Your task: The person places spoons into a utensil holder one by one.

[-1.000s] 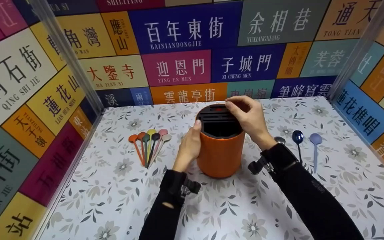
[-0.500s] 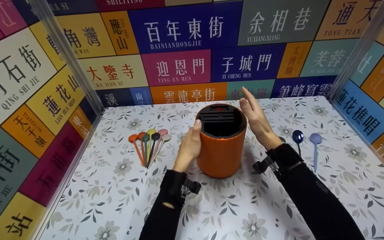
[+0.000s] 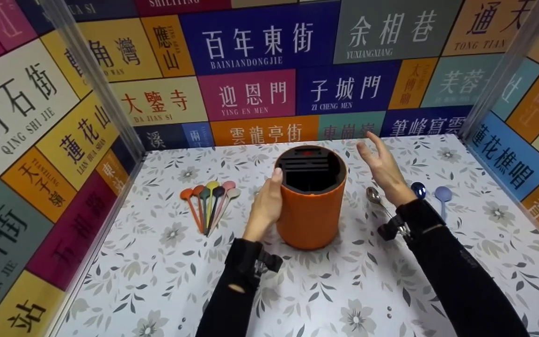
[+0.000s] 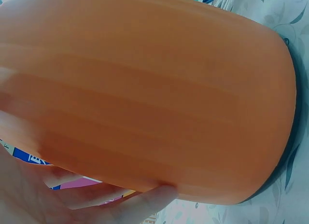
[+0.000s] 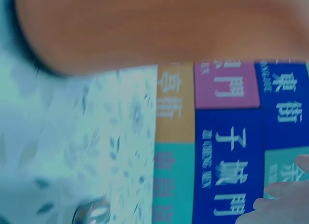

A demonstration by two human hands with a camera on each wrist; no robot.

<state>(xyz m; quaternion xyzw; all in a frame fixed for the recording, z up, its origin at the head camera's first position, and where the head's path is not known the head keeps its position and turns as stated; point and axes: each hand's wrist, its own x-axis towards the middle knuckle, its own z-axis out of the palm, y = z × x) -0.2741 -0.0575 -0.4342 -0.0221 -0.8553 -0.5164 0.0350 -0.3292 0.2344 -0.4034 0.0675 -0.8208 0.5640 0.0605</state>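
An orange cylindrical utensil holder [image 3: 310, 220] stands upright mid-table, with a black slotted insert [image 3: 304, 164] and a wide dark opening in its top. My left hand [image 3: 265, 201] grips its left side, thumb near the rim; in the left wrist view the fingers [image 4: 149, 202] lie along the orange wall. Apart from the holder, on its right, my right hand [image 3: 384, 171] is raised with fingers spread and nothing held. Below and around that hand lie a silver spoon [image 3: 373, 194], a shiny dark blue spoon [image 3: 418, 189] and a lavender spoon [image 3: 443, 194], the first two partly hidden.
Left of the holder, several coloured spoons [image 3: 211, 199] lie fanned together on the flower-patterned table [image 3: 166, 281]. Panels with large characters [image 3: 269, 40] wall the back and both sides. Something small and red [image 3: 308, 153] shows in the insert's rear slot.
My right hand has left the holder's rim and moved right toward the spoons there, its fingers opening out. The left hand and the holder have stayed in place.
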